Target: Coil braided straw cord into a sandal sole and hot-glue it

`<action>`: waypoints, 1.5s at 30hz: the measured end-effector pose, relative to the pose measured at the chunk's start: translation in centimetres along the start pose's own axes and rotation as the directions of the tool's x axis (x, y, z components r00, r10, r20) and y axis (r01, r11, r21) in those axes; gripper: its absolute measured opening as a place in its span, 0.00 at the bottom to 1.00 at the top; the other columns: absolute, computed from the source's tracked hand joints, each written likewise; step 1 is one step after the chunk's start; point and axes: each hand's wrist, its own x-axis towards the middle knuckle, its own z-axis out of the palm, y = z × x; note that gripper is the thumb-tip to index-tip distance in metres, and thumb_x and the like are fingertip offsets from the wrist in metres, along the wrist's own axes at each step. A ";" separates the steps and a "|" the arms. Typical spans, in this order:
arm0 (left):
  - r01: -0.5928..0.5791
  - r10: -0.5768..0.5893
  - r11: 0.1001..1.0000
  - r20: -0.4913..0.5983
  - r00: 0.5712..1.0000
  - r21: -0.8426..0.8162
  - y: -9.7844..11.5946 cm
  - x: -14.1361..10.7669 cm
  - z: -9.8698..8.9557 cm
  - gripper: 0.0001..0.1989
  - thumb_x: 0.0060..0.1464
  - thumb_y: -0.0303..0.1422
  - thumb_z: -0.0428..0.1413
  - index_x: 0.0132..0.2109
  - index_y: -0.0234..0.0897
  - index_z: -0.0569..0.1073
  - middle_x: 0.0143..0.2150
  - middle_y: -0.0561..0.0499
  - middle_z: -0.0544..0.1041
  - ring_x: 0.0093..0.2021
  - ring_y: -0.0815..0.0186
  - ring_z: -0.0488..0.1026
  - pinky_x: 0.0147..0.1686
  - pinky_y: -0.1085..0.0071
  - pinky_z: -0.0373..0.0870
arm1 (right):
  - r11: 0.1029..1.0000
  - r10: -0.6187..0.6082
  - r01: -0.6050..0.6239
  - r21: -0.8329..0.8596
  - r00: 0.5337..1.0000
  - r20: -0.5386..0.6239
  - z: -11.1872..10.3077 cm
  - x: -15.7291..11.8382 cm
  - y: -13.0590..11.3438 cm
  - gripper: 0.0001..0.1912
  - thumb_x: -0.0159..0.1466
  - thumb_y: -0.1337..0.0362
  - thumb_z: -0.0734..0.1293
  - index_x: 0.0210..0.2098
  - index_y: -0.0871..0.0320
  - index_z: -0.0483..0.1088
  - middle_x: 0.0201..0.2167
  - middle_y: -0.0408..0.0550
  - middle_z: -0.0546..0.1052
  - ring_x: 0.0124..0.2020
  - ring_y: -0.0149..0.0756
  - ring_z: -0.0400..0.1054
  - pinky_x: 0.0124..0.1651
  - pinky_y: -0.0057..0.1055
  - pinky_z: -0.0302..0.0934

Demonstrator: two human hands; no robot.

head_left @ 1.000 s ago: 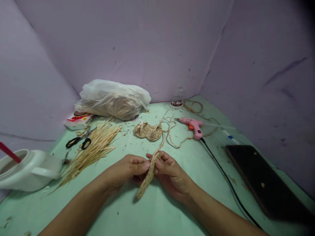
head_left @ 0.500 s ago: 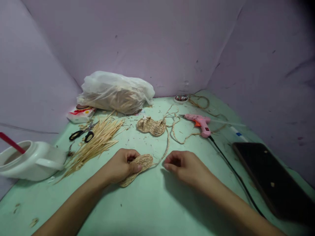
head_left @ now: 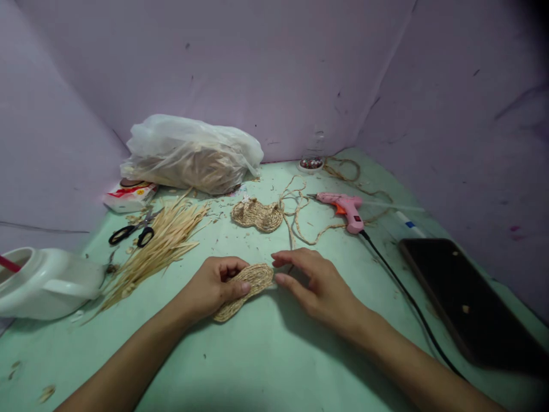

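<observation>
My left hand (head_left: 223, 287) grips a small oval sole of coiled, braided straw (head_left: 259, 278), thumb on top and fingers beneath. Close to the sole's right end, my right hand (head_left: 306, 277) has its thumb and fingers apart, the fingertips near or at the edge; whether they touch it I cannot tell. A straw cord (head_left: 292, 236) runs from behind my right hand back toward loose loops. Beyond the hands lies a similar straw sole (head_left: 259, 215) with a small white decoration at its upper left.
Right of centre lies a pink glue gun (head_left: 343, 207) with a black cable; a dark phone (head_left: 463, 303) sits farther right. At left are dry straw strips (head_left: 163, 246), scissors (head_left: 136, 230) and a white pot (head_left: 51, 280). A plastic bag (head_left: 193, 151) rests against the wall.
My right hand has moved left to the sole's end, and its fingers have spread. The left hand still holds the sole, now slightly turned. The camera view has shifted a little.
</observation>
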 end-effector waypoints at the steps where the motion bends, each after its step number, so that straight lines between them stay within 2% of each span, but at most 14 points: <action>1: -0.016 0.016 1.000 -0.002 1.000 0.004 -0.1 0.1 0.1 0.16 0.39 0.39 0.64 0.33 0.32 0.73 0.25 0.53 0.71 0.24 0.72 0.64 0.22 0.76 0.58 | 0.996 0.055 -0.055 0.074 0.998 -0.005 0.3 0.0 -0.1 0.12 0.58 0.62 0.67 0.42 0.54 0.73 0.35 0.49 0.79 0.37 0.41 0.70 0.43 0.41 0.59; 7: -0.046 0.046 0.997 -0.001 0.999 0.063 -0.1 -0.1 0.6 0.17 0.40 0.40 0.63 0.33 0.30 0.73 0.24 0.54 0.70 0.23 0.73 0.63 0.22 0.76 0.57 | 0.859 0.345 -0.320 0.399 0.939 0.009 1.7 0.1 -0.7 0.10 0.52 0.64 0.69 0.35 0.59 0.73 0.26 0.44 0.75 0.29 0.33 0.68 0.35 0.32 0.61; 11: -0.039 0.040 0.998 -0.020 0.999 0.056 0.1 -0.3 0.5 0.17 0.37 0.38 0.64 0.33 0.30 0.73 0.23 0.55 0.69 0.22 0.74 0.62 0.22 0.77 0.57 | 0.755 0.461 -0.362 0.548 0.886 -0.050 1.7 0.0 -0.7 0.13 0.49 0.60 0.71 0.33 0.59 0.72 0.26 0.44 0.74 0.28 0.31 0.67 0.33 0.30 0.61; 13: -0.033 0.033 0.999 -0.050 0.998 -0.007 0.1 -0.2 0.4 0.17 0.37 0.38 0.64 0.31 0.30 0.71 0.22 0.54 0.70 0.22 0.74 0.63 0.21 0.77 0.59 | 0.740 0.476 -0.357 0.570 0.876 -0.070 1.5 -0.1 -0.6 0.16 0.49 0.58 0.71 0.35 0.59 0.73 0.27 0.45 0.75 0.28 0.32 0.67 0.33 0.30 0.61; 16: -0.041 0.032 0.995 -0.093 0.995 -0.092 -0.1 0.0 0.4 0.15 0.38 0.38 0.63 0.28 0.31 0.69 0.20 0.54 0.71 0.19 0.74 0.64 0.18 0.77 0.58 | 0.768 0.444 -0.361 0.529 0.896 -0.033 1.1 -0.3 -0.6 0.18 0.51 0.54 0.70 0.36 0.60 0.74 0.31 0.48 0.77 0.31 0.34 0.68 0.35 0.31 0.61; 20: -0.055 0.047 0.994 -0.080 0.996 -0.097 -0.1 0.1 0.6 0.13 0.37 0.35 0.64 0.25 0.31 0.69 0.17 0.55 0.69 0.15 0.77 0.61 0.15 0.79 0.55 | 0.810 0.422 -0.383 0.445 0.907 0.013 1.3 -0.3 -1.0 0.18 0.51 0.53 0.70 0.35 0.60 0.74 0.29 0.48 0.78 0.30 0.35 0.68 0.33 0.31 0.60; 25: -0.101 0.090 0.962 -0.052 0.995 -0.253 0.0 0.1 0.7 0.16 0.36 0.39 0.64 0.27 0.30 0.71 0.20 0.53 0.71 0.16 0.75 0.65 0.13 0.80 0.58 | 0.724 0.487 -0.413 0.552 0.873 0.014 1.7 -0.1 -1.1 0.19 0.45 0.54 0.75 0.31 0.60 0.75 0.27 0.48 0.79 0.28 0.35 0.70 0.34 0.31 0.62; 28: -0.126 0.110 0.945 -0.067 0.992 -0.303 -0.1 0.3 0.7 0.17 0.36 0.40 0.65 0.27 0.29 0.73 0.17 0.53 0.71 0.16 0.75 0.65 0.13 0.81 0.59 | 0.677 0.499 -0.409 0.612 0.866 0.027 1.5 -0.1 -1.1 0.20 0.42 0.55 0.76 0.32 0.60 0.75 0.28 0.49 0.79 0.29 0.35 0.71 0.36 0.31 0.63; 35: -0.063 0.042 0.920 -0.063 0.997 -0.388 -0.5 0.8 0.5 0.14 0.35 0.36 0.65 0.24 0.27 0.74 0.16 0.50 0.71 0.13 0.75 0.65 0.09 0.82 0.57 | 0.636 0.541 -0.427 0.643 0.841 0.023 1.2 0.0 -1.2 0.21 0.37 0.57 0.78 0.28 0.61 0.75 0.23 0.48 0.78 0.25 0.35 0.70 0.30 0.30 0.64; 41: -0.045 0.026 0.894 -0.047 0.999 -0.446 -0.1 1.0 -0.1 0.14 0.35 0.34 0.66 0.25 0.26 0.74 0.16 0.50 0.72 0.12 0.75 0.64 0.09 0.82 0.59 | 0.595 0.591 -0.507 0.624 0.802 0.087 1.3 0.3 -1.5 0.20 0.36 0.58 0.79 0.27 0.62 0.75 0.19 0.45 0.76 0.19 0.28 0.65 0.23 0.25 0.58; 45: -0.074 0.062 0.852 -0.040 0.997 -0.519 -0.2 1.0 0.3 0.17 0.33 0.34 0.67 0.31 0.28 0.75 0.24 0.50 0.75 0.17 0.75 0.68 0.13 0.81 0.65 | 0.581 0.609 -0.472 0.664 0.793 0.030 1.5 0.3 -1.3 0.22 0.36 0.59 0.79 0.28 0.62 0.74 0.18 0.42 0.74 0.17 0.25 0.61 0.20 0.23 0.54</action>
